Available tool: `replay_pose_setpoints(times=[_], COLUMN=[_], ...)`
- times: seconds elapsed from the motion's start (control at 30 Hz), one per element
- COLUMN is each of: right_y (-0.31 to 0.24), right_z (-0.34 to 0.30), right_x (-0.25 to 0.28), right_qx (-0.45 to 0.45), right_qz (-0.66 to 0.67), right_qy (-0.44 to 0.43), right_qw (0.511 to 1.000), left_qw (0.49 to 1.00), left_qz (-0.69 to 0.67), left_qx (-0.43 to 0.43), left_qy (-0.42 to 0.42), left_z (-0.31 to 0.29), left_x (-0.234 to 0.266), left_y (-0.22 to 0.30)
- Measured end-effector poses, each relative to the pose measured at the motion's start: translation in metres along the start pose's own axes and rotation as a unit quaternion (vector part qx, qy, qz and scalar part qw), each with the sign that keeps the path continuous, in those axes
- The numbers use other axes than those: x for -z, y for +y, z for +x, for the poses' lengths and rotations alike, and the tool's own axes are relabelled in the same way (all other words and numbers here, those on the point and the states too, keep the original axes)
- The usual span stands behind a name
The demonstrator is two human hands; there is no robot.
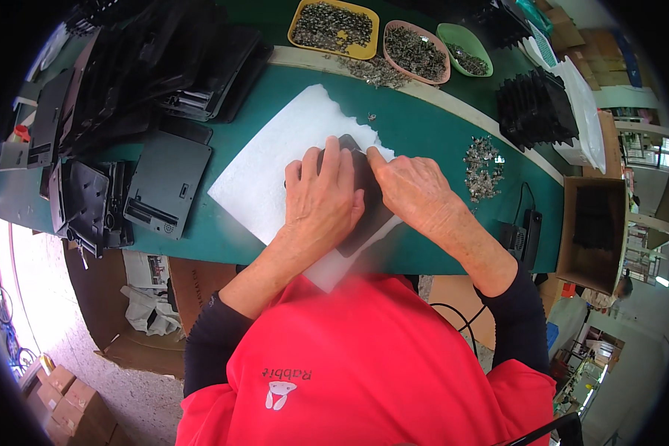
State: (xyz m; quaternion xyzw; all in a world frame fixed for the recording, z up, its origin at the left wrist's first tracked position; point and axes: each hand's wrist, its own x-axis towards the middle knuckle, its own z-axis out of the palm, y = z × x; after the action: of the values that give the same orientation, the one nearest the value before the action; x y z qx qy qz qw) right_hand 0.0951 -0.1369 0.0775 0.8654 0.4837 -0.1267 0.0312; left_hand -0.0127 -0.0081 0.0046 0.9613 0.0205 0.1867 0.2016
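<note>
A dark grey plastic panel [365, 209] lies at a slant on a white padded sheet [271, 160], partly covered by my hands. My left hand [321, 189] rests across the panel, its fingers bent over the far left edge and its thumb on top, holding it. At the far right edge of the panel, my right hand [418, 192] has its fingers curled in. One of its digits points toward the panel's far corner. Whatever lies within those fingers is hidden. A small metal clip [372, 117] sits just beyond the sheet.
Small metal parts [483, 169] lie scattered at right, near a black adapter [528, 234]. Yellow [375, 37], pink [446, 74] and green [489, 63] trays hold more parts at the back. Dark panels [169, 182] are stacked at left; black parts [535, 108] stand at far right.
</note>
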Motion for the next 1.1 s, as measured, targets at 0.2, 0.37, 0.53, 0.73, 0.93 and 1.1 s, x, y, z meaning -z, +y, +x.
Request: replay_pose_setpoints(times=[0.2, 0.37, 0.53, 0.73, 0.93, 1.1], right_y=[-0.018, 0.001, 0.0, -0.005, -0.007, -0.018], right_z=[0.006, 0.0, -0.004, -0.003, 0.0, 0.001], right_x=[-0.002, -0.008, -0.006, -0.004, -0.007, -0.013], right_qx=[0.008, -0.045, -0.074, -0.08, -0.082, -0.105], right_qz=[-0.094, 0.071, 0.11, 0.097, 0.089, 0.066], right_qy=[-0.039, 0.008, -0.015, -0.026, -0.031, -0.004], right_qw=[0.995, 0.996, 0.991, 0.992, 0.992, 0.992], left_qw=[0.999, 0.999, 0.998, 1.0, 0.999, 1.0], left_qz=[0.028, -0.001, 0.012, 0.01, 0.005, -0.008], left_qx=[-0.005, 0.047, 0.054, 0.028, 0.023, 0.025], left_qy=[0.025, -0.022, -0.028, 0.01, 0.023, 0.009], left_z=[0.003, 0.004, 0.002, 0.002, 0.003, 0.007], left_x=[-0.009, 0.007, 0.006, -0.001, -0.002, 0.003], left_y=[0.0, 0.01, 0.014, 0.009, 0.007, 0.006])
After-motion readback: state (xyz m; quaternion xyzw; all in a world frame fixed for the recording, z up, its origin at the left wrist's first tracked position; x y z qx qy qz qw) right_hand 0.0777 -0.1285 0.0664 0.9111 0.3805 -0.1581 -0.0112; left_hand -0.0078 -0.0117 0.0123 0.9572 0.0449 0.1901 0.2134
